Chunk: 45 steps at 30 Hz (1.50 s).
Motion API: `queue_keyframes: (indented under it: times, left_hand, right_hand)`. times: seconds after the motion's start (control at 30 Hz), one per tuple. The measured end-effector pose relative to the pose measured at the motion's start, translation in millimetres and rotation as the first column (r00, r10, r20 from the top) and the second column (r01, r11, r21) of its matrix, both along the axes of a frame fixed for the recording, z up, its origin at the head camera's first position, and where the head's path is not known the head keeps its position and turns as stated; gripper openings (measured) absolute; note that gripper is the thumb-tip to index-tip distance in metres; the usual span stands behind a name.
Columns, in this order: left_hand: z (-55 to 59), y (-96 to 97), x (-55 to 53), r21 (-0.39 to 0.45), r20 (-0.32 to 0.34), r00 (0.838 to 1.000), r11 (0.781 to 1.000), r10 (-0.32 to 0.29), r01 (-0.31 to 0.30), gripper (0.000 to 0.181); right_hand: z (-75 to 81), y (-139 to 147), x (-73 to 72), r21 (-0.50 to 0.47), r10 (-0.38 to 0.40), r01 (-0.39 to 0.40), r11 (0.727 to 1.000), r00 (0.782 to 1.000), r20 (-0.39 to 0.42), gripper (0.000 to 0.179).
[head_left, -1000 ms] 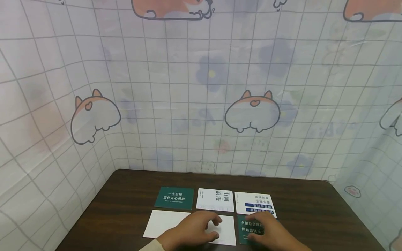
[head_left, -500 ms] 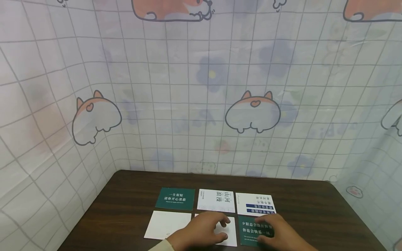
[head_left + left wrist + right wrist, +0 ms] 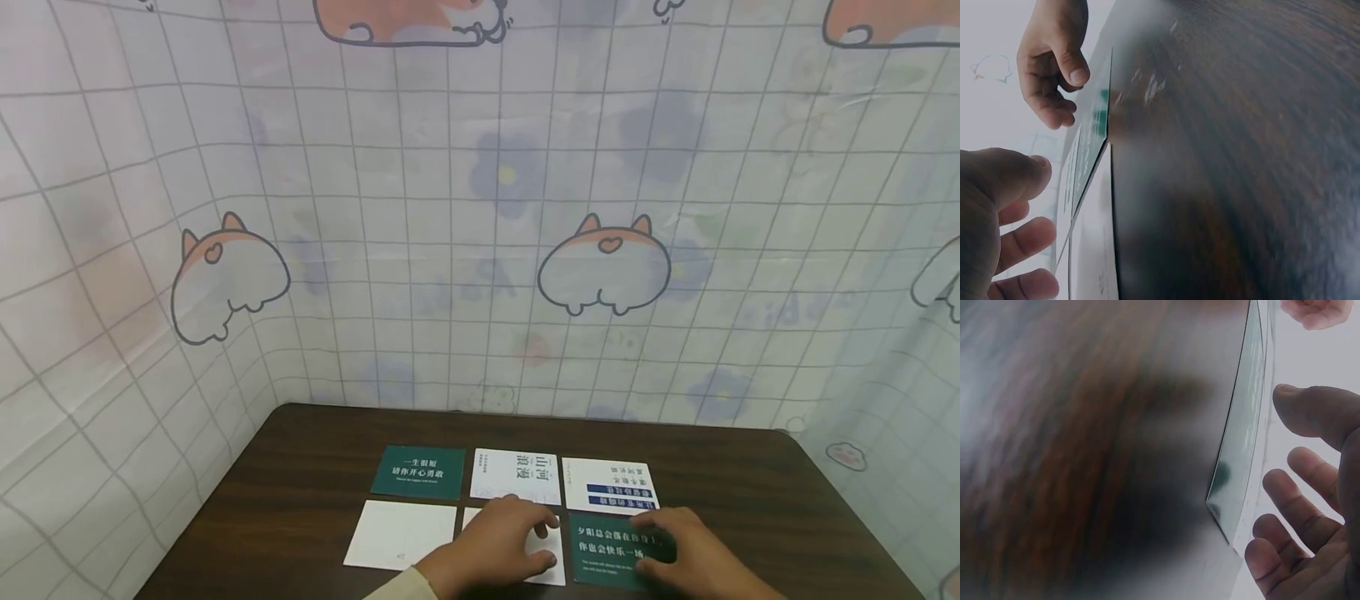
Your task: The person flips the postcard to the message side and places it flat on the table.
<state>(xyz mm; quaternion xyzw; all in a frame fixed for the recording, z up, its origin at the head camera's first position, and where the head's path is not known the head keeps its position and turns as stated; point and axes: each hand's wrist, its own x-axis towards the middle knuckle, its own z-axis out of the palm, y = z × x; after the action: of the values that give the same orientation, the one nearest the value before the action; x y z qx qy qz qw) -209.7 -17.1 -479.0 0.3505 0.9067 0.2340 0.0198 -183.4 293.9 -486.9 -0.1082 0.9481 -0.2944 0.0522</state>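
Note:
Two rows of postcards lie flat on a dark wooden table. My left hand (image 3: 498, 542) hovers over the white card (image 3: 542, 543) in the middle of the near row and partly hides it. At the right end of that row, my right hand (image 3: 686, 554) is above the edge of a green card (image 3: 607, 550) with white Chinese lettering. Both hands have loosely bent fingers, thumbs apart from them, and hold nothing. In the left wrist view, a gap separates the left fingers (image 3: 1029, 244) from the cards; the right wrist view shows the right thumb (image 3: 1310, 412) likewise clear of the green card.
Left of my left hand lies a blank-looking white card (image 3: 401, 533). The far row has a green card (image 3: 417, 472), a white card with dark characters (image 3: 516, 477) and a white card with blue bands (image 3: 610, 485). A grid-patterned curtain (image 3: 420, 275) encloses the table (image 3: 262, 517).
Both hands have drifted a little to the right above the cards, uncovering more of the near green card's lettering. The cards keep their places.

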Motion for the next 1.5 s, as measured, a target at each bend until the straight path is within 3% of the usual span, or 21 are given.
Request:
queue_keyframes:
  times: [0.23, 0.47, 0.8, 1.13, 1.5]
  left_hand:
    - [-6.8, 9.4, -1.9, -0.002, -0.078, 0.997, 1.0, -0.016, 0.016, 0.032]
    - [-12.1, 17.7, -3.8, -0.037, -0.13, 0.991, 0.999, 0.021, -0.026, 0.032]
    - [-13.5, 26.2, -6.4, -0.065, -0.121, 0.991, 0.996, 0.049, -0.057, 0.036]
    - [-6.5, 31.6, -7.0, -0.109, -0.099, 0.992, 0.99, 0.075, -0.085, 0.042]
    - [-11.9, 35.3, -9.0, -0.125, -0.07, 0.992, 0.986, 0.102, -0.11, 0.047]
  right_hand:
    - [-1.7, 11, -1.1, 0.031, -0.015, 0.016, 0.999, 1.0, -0.012, 0.049]
    - [-0.5, 22, -3.6, 0.053, -0.035, 0.034, 0.998, 0.999, 0.01, 0.052]
    - [-3.2, 32, -8.5, 0.073, -0.018, 0.016, 0.997, 1.0, 0.023, 0.056]
    - [-1.9, 36, -12.6, 0.1, -0.008, 0.005, 0.995, 1.0, 0.029, 0.064]
    - [-2.4, 37, -15.0, 0.135, 0.008, -0.017, 0.991, 0.998, 0.069, 0.07]
